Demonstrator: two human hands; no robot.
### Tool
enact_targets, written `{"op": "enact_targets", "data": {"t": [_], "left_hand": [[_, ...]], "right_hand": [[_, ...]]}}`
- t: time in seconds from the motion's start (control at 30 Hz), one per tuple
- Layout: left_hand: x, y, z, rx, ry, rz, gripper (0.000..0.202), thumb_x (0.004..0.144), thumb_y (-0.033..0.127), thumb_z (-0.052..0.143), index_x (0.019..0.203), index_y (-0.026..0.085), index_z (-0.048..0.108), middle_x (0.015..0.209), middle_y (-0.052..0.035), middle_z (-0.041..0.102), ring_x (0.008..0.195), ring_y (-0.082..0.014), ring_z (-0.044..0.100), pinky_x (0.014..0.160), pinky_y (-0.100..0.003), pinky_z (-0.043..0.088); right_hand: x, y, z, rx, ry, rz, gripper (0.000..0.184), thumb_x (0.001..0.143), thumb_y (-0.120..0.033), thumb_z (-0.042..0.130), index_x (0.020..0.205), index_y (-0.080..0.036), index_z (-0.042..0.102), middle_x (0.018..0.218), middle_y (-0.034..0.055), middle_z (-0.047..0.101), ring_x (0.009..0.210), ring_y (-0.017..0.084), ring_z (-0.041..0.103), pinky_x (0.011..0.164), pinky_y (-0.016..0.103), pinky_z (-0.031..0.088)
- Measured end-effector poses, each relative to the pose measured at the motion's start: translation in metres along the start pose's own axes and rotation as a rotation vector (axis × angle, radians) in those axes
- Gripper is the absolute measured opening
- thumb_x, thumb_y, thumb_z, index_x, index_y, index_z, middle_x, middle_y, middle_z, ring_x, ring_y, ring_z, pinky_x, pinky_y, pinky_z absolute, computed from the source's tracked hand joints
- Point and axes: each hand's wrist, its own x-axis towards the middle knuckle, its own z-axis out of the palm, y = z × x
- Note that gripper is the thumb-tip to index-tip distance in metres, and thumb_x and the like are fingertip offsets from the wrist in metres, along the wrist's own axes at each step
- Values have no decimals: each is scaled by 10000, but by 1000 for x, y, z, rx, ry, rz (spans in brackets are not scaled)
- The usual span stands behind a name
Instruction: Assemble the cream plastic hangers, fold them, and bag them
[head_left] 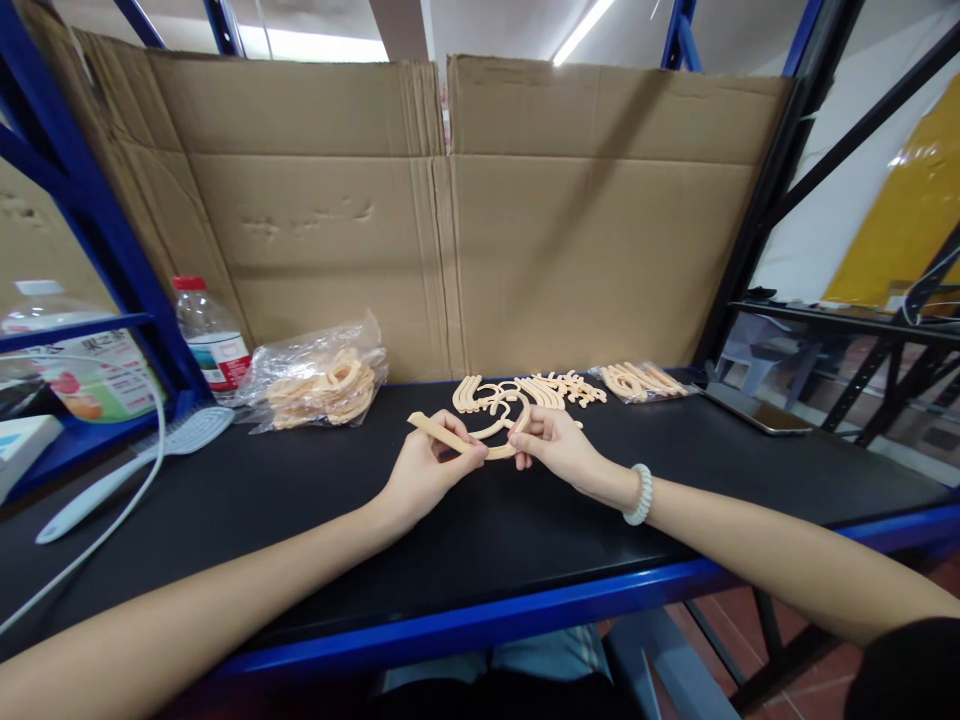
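Note:
A flat, light wood-coloured piece (436, 431), with a straight strip at one end and a round hook-like curve at the other, is held over the black table (480, 540). My left hand (420, 465) pinches its straight part between thumb and fingers. On the curved part, the fingers of my right hand (559, 445) are closed, with a pale coiled band (639, 495) round the wrist. Just behind my hands lie several loose curved pieces (555, 388) of the same colour, partly overlapped in view by the held piece. Whether the held piece is one part or two joined parts, I cannot tell.
A clear bag of ring-like pieces (322, 385) lies at the left, a smaller bag (643, 381) at the right. Further out are a red-capped bottle (214, 340), a fly swatter (180, 435), a white cable (142, 500) and a phone (757, 408). Cardboard (315, 220) walls the back.

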Motion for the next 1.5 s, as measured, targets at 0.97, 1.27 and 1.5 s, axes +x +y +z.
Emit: {"op": "enact_targets", "data": {"t": [0.97, 1.27, 1.5], "left_hand": [[-1, -7, 9, -300, 9, -272, 353, 625, 255, 806, 852, 148, 557, 779, -27, 674, 802, -172, 669, 797, -324, 554], [0, -6, 9, -298, -5, -277, 357, 636, 255, 801, 874, 153, 556, 775, -9, 655, 813, -145, 648, 792, -288, 544], [0, -3, 9, -299, 2, -297, 377, 614, 261, 814, 867, 154, 555, 751, -1, 642, 753, -139, 645, 747, -282, 545]], "right_hand": [[37, 2, -67, -674, 99, -268, 152, 840, -292, 562, 868, -177, 657, 763, 50, 654, 716, 170, 583, 703, 338, 489], [55, 31, -94, -1240, -228, -395, 163, 824, -133, 570, 924, -152, 698, 963, 99, 671, 949, 229, 558, 919, 396, 405], [57, 38, -92, -1177, -141, -305, 163, 789, -81, 578, 809, -162, 718, 832, 89, 682, 912, 225, 570, 849, 361, 452]]}}
